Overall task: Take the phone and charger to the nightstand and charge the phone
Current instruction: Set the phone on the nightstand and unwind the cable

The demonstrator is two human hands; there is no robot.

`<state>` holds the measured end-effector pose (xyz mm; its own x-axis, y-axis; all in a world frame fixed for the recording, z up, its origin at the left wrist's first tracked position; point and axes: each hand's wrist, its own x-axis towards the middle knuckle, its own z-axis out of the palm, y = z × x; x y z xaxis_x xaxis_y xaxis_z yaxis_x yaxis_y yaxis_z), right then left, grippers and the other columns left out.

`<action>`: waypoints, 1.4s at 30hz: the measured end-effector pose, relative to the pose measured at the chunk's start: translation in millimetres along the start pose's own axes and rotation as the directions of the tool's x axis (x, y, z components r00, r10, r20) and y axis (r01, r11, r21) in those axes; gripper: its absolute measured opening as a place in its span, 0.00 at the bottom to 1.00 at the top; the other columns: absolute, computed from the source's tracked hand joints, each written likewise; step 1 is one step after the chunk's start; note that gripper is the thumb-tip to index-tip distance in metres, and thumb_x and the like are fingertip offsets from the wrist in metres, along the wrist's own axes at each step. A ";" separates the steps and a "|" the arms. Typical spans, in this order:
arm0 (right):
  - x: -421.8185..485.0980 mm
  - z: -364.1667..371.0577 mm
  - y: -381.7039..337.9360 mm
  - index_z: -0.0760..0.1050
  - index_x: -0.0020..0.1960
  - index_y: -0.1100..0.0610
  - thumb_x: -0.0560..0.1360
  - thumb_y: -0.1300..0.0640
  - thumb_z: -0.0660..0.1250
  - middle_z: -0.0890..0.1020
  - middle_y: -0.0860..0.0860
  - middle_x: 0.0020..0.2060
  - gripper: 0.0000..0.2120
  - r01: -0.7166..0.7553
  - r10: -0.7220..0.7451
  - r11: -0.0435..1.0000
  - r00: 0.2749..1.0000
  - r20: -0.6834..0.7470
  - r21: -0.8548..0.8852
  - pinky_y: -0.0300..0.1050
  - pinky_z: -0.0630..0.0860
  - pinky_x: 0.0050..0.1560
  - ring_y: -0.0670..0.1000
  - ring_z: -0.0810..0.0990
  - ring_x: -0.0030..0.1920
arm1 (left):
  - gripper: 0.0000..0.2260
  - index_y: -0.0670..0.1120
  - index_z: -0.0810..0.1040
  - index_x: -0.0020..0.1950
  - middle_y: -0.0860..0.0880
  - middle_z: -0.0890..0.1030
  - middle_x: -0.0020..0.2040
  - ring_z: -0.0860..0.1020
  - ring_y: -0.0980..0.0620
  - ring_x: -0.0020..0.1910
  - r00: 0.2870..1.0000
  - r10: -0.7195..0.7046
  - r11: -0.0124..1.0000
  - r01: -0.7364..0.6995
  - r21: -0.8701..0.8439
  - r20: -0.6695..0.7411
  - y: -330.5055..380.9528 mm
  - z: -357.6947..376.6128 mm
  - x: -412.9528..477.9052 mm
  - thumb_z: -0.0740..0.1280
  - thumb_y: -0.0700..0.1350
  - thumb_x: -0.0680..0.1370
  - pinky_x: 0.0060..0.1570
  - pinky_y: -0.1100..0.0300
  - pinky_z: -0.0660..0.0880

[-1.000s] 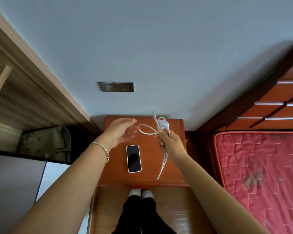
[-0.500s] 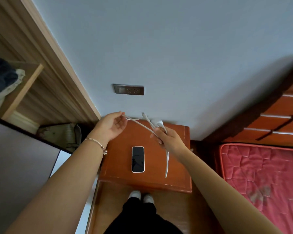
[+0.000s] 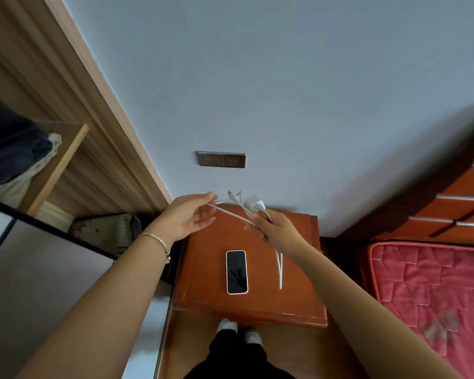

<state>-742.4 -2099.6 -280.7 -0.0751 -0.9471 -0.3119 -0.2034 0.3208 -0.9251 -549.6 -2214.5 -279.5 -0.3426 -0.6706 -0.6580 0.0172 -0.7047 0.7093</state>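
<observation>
The phone (image 3: pixel 236 272) lies face up near the front of the nightstand (image 3: pixel 203 283) surface. Above it, the right hand (image 3: pixel 278 231) keeps a closed grip on the charger (image 3: pixel 253 204) and its bunched cable (image 3: pixel 279 265). The cable looks light and limp, so I judge the stiff connector (image 3: pixel 229 192) is the better place to hold. The left hand (image 3: pixel 188 218) pinches one strand, arm reaching forward. Farther, the wall socket (image 3: pixel 221 159) waits.

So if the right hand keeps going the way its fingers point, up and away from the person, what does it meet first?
Probably the pale blue-grey wall, right of the grey metal socket plate. The right hand, holding the white charger plug and white cable, points there; nothing else shows between, though depth is unclear.
</observation>
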 end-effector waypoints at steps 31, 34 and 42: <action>33.5 -3.8 -7.2 0.76 0.34 0.60 0.76 0.60 0.53 0.70 0.49 0.21 0.18 -0.037 0.268 0.610 0.950 -0.162 0.791 0.47 0.78 0.38 0.47 0.69 0.21 | 0.02 0.43 0.77 0.42 0.44 0.81 0.39 0.81 0.49 0.43 0.977 -0.023 0.993 -0.002 -0.118 -0.211 -29.3 -42.2 32.0 0.68 0.40 0.75 0.38 0.57 0.77; 35.4 -5.6 -3.0 0.75 0.35 0.59 0.76 0.60 0.53 0.64 0.46 0.20 0.16 -0.047 0.247 0.663 0.956 -0.159 0.747 0.45 0.69 0.36 0.45 0.61 0.20 | 0.02 0.43 0.77 0.43 0.44 0.79 0.47 0.77 0.48 0.51 0.953 -0.046 0.995 0.017 -0.098 -0.299 -35.1 -37.9 37.6 0.68 0.40 0.75 0.43 0.55 0.77; 39.9 -15.0 2.2 0.76 0.34 0.58 0.76 0.59 0.51 0.64 0.45 0.22 0.18 -0.017 0.175 0.725 0.971 -0.161 0.689 0.41 0.62 0.33 0.45 0.61 0.23 | 0.03 0.43 0.78 0.46 0.46 0.78 0.41 0.78 0.52 0.41 0.925 -0.057 0.998 0.038 -0.059 -0.376 -45.6 -39.1 48.6 0.69 0.41 0.75 0.37 0.60 0.76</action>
<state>-760.6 -2136.6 -291.9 -0.2654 -0.8627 -0.4305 0.5264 0.2444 -0.8144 -530.4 -2223.9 -353.7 0.0352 -0.6671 -0.7441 0.0594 -0.7419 0.6679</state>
